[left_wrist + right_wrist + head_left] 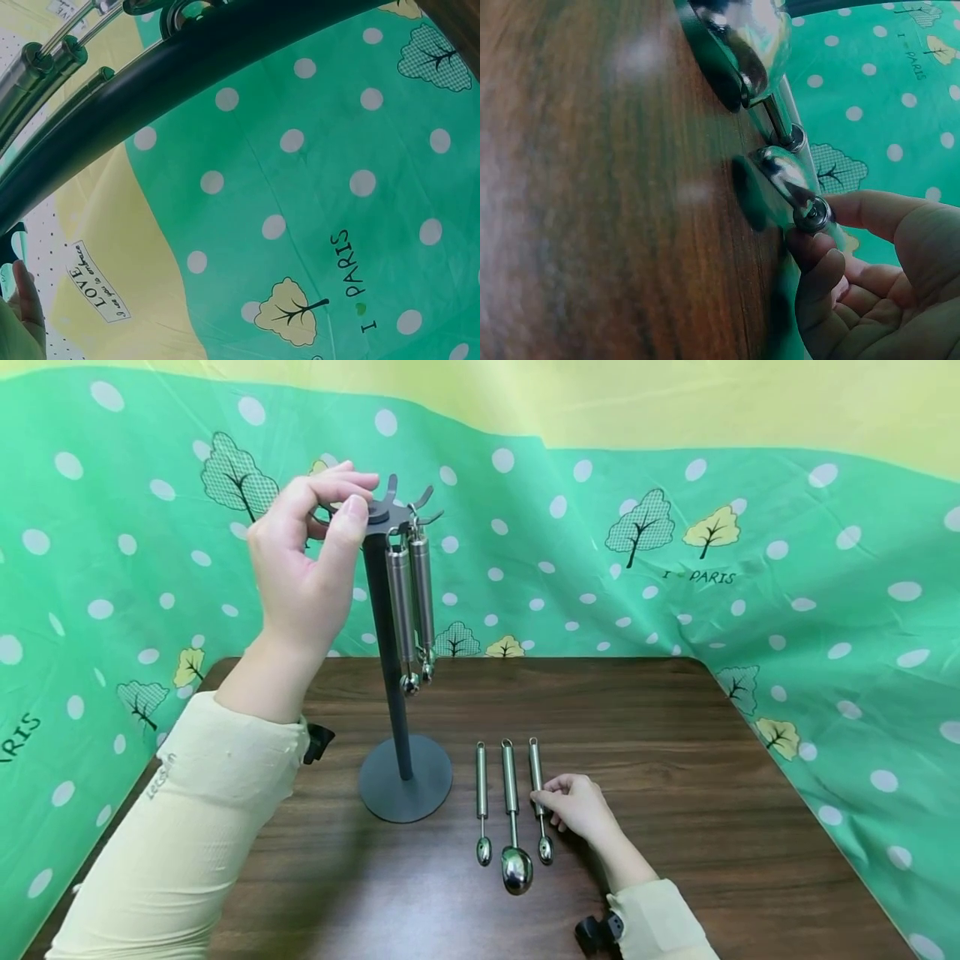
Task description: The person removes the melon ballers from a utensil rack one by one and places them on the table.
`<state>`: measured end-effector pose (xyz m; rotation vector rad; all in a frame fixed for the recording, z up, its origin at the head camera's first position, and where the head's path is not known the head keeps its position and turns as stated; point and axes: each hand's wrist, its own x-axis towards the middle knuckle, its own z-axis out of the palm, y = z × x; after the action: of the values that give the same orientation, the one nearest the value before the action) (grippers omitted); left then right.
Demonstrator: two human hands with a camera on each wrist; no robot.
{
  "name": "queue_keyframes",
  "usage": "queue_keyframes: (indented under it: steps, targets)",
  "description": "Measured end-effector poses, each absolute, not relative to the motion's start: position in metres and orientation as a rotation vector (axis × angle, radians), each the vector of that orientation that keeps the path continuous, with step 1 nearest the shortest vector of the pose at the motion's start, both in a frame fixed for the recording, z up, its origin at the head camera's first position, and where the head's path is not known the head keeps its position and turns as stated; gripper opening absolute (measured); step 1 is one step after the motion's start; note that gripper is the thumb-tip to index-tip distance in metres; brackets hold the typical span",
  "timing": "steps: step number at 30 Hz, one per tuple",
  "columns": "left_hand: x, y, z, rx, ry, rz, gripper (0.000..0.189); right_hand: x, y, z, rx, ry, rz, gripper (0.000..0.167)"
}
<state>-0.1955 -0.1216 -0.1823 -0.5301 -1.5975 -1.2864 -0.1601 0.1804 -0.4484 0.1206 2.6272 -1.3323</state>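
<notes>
A black utensil stand (387,635) has a round base and a hooked top. My left hand (303,552) holds the left side of that top between thumb and fingers; in the left wrist view only a bit of the hand (28,304) shows at the edge. Metal utensils with steel handles (401,602) hang from the hooks on the right side. Three metal scoops lie side by side on the table: a small left one (482,797), a larger middle one (516,868) and a small right scoop (545,849). My right hand (581,808) pinches the right scoop's handle.
The brown wooden table (675,735) bears the stand and scoops. Behind and beside it hangs a green cloth (547,527) with white dots and printed trees. Black wrist cameras sit at both cuffs.
</notes>
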Motion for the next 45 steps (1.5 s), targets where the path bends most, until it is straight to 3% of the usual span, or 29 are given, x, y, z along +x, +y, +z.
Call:
queue_keyframes:
  steps: [11, 45]
  targets:
    - [-0.1954, -0.1206, -0.1834, -0.527, -1.578, -1.298, 0.039, -0.1575, 0.1772, -0.4437, 0.146, 2.635, -1.282, 0.019]
    - [-0.1929, -0.1207, -0.1833, -0.515, -1.596, -1.331, 0.041, -0.1572, 0.1758, -0.452, 0.149, 2.678, -1.28, 0.035]
